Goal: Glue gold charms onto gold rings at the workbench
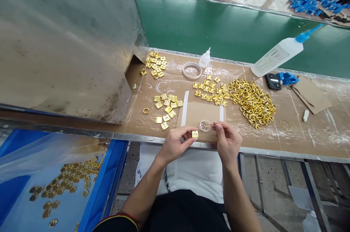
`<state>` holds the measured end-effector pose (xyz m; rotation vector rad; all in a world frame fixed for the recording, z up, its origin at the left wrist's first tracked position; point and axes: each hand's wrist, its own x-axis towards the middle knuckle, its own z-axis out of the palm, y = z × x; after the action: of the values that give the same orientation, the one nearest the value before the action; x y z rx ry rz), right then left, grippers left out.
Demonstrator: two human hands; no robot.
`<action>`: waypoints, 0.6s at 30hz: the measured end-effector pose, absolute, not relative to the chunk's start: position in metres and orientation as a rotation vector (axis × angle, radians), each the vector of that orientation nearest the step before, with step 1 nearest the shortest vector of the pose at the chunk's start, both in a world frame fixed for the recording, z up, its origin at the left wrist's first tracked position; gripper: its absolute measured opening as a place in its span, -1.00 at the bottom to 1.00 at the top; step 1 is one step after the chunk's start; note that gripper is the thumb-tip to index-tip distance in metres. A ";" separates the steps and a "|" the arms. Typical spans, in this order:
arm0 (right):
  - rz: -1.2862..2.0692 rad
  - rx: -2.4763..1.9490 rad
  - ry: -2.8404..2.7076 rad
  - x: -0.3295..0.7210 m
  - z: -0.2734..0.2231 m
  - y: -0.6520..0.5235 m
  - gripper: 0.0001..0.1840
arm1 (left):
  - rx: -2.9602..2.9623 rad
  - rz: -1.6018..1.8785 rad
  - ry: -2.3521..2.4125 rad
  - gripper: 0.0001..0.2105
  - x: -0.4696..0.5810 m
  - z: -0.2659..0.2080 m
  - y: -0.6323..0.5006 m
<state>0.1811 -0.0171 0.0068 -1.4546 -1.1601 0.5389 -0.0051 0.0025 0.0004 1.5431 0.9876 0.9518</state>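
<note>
A small square gold plate point(194, 134) sits pinched between the thumb and fingers of the left hand point(175, 144), held just above the near edge of the counter point(314, 130), over a taped-down cardboard pad point(201, 113). The left fingers are closed on the plate's left side, so its face and right edge stay clear. The right hand point(228, 142) is closed in a pinch around a thin stick point(210, 126), whose tip reaches left into a small clear dish point(204, 125) resting on the pad. The plate lies just below and to the left of that dish, near the stick's tip but apart from it; the right fingers do not touch the plate.

Judging by the layout, the work looks partly done. To the left of the pad lies a small loose group of gold plates point(166, 108), with a single gold ring point(146, 110) beside them. Farther back are another cluster of plates point(155, 65) and a row of plates point(209, 91) running into a large heap of gold rings point(253, 102). That heap suggests much remains. Which groups are finished cannot be told.

Behind these stand a roll of tape point(192, 70), a small dropper bottle point(205, 58) and a large white squeeze bottle with a blue nozzle point(281, 52) lying tilted. A green conveyor belt point(218, 24) runs past the far edge. At lower left, a blue bin point(106, 184) holds more gold pieces under clear plastic. A grey metal chute point(65, 42) fills the upper left.
</note>
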 end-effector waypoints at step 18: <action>0.584 -1.395 -1.257 0.152 0.023 -0.041 -0.89 | 1.624 0.952 0.960 -0.80 -0.005 -0.002 0.003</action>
<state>0.1516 -0.0413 0.0232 -1.3949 -1.2568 0.5844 -0.0055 0.0025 -0.0016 1.6238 0.9597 0.9517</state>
